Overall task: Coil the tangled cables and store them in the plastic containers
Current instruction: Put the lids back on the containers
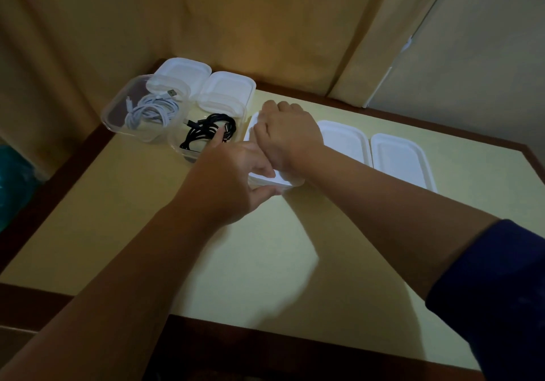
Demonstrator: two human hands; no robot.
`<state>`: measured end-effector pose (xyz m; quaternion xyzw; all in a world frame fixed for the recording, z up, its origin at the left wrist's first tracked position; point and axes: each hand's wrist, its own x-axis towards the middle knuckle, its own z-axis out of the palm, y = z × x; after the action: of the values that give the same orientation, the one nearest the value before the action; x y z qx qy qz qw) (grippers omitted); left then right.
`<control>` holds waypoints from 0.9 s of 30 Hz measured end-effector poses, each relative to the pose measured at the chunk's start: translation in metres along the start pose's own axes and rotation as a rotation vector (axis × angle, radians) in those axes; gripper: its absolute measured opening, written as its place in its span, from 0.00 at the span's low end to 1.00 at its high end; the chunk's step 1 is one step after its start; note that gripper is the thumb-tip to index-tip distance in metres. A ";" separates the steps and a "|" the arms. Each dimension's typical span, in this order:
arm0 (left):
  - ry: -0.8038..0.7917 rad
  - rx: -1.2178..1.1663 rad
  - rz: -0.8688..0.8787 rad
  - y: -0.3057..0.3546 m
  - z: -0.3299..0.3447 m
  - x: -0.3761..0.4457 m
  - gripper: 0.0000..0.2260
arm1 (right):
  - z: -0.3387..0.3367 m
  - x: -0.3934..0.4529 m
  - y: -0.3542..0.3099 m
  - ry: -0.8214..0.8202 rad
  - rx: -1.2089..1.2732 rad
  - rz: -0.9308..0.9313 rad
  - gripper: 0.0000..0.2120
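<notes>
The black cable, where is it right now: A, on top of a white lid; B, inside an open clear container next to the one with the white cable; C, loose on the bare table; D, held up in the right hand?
B: the black cable lies coiled inside an open clear container, beside the container holding the white cable.

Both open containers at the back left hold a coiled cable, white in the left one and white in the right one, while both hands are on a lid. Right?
Not quite. The head view shows the white cable in the left container, but the right container holds a black cable. The rest stands: left hand and right hand are on a white lid.
</notes>
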<state>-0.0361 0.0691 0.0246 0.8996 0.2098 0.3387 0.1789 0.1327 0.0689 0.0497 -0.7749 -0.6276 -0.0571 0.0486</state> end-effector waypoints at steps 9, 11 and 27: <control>-0.005 -0.049 -0.079 -0.001 -0.003 -0.003 0.14 | 0.004 0.013 -0.012 -0.012 0.075 0.118 0.26; 0.010 -0.031 -0.091 0.000 -0.004 -0.004 0.15 | 0.003 0.011 -0.010 0.044 0.160 0.146 0.25; 0.073 0.022 0.031 0.002 -0.008 -0.002 0.16 | -0.015 0.030 -0.001 -0.112 0.253 0.213 0.26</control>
<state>-0.0425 0.0678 0.0301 0.8917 0.2059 0.3717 0.1560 0.1372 0.0960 0.0690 -0.8266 -0.5459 0.0714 0.1165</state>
